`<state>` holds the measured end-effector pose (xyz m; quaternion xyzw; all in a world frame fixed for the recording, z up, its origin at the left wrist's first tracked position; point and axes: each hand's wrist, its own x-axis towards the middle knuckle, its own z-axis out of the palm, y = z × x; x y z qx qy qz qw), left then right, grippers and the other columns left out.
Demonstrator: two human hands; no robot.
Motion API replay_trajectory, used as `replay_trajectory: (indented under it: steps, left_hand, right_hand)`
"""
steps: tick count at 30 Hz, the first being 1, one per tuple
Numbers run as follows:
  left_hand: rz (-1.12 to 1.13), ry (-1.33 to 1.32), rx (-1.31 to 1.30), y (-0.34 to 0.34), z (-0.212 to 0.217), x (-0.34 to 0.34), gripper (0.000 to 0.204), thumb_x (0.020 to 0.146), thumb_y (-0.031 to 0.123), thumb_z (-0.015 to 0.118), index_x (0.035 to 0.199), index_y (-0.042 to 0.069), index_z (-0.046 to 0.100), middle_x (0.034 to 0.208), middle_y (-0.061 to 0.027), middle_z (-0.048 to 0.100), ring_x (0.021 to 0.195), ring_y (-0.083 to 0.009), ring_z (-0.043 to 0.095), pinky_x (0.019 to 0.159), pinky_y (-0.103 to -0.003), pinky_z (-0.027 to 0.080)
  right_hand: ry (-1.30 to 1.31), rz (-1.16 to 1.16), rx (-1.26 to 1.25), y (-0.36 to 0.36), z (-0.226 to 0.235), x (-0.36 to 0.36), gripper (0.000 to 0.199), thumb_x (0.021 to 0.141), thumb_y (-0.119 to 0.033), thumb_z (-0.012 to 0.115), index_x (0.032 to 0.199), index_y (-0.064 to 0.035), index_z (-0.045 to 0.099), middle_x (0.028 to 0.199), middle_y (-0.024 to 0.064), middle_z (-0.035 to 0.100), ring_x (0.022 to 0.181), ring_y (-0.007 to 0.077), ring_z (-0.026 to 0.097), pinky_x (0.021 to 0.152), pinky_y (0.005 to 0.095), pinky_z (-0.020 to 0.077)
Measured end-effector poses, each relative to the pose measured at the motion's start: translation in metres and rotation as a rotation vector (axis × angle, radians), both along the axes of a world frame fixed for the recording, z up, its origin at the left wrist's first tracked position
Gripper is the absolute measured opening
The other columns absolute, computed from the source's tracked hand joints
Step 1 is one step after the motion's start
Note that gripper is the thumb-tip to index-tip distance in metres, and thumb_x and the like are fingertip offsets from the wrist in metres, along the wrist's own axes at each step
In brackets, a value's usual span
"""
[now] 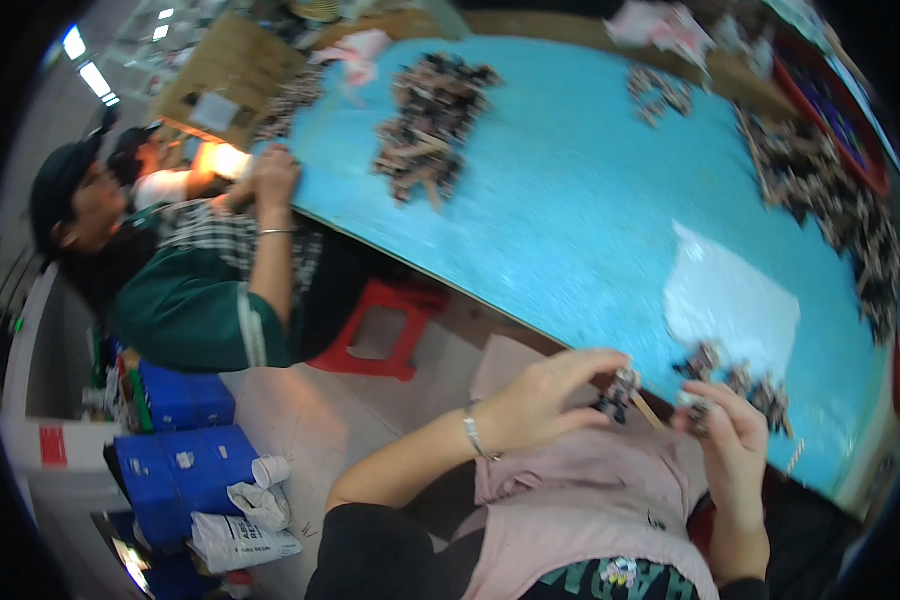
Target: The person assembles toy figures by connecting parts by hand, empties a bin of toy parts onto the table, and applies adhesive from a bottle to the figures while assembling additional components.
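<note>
My left hand (545,395) pinches a small dark piece with a thin wooden stick (622,392) just off the near edge of the blue table (570,210). Beside it, my right hand (732,437) is closed on another small dark piece (698,408). The two hands are close together, almost touching at the stick. A little heap of similar dark pieces (740,380) lies on the table right behind my right hand. A clear plastic bag (730,300) lies flat beyond that heap.
Bigger piles of dark pieces lie mid-table (430,120) and along the right side (830,210). A co-worker in a green top (200,300) sits at the left with a hand on the table edge. A red stool (380,330), blue crates (185,460) and a cardboard box (225,85) stand around.
</note>
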<state>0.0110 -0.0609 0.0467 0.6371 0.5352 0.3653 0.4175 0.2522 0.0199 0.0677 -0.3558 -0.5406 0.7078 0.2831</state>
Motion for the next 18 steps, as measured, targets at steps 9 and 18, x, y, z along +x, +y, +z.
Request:
replay_trajectory:
  steps: [9, 18]
  left_hand:
    - [-0.018, 0.03, -0.03, 0.008, -0.006, 0.011, 0.059, 0.07, 0.009, 0.077, 0.124, 0.003, 0.052, 0.117, -0.0159, 0.058, 0.106, -0.0304, 0.058, 0.091, -0.035, 0.048]
    - [-0.011, 0.068, 0.011, 0.004, -0.012, 0.019, 0.058, 0.07, 0.011, 0.078, 0.122, 0.002, 0.052, 0.114, -0.0155, 0.058, 0.101, -0.0295, 0.06, 0.087, -0.035, 0.049]
  right_hand:
    - [-0.131, 0.091, 0.278, -0.024, -0.013, -0.023, 0.026, 0.08, 0.004, 0.062, 0.106, 0.0023, 0.063, 0.107, 0.0135, 0.059, 0.093, 0.0231, 0.062, 0.079, 0.0308, 0.0499]
    - [-0.207, 0.06, 0.48, -0.03, -0.026, -0.028, 0.027, 0.078, 0.004, 0.064, 0.105, 0.0016, 0.062, 0.105, 0.0129, 0.058, 0.088, 0.0241, 0.062, 0.07, 0.0301, 0.0517]
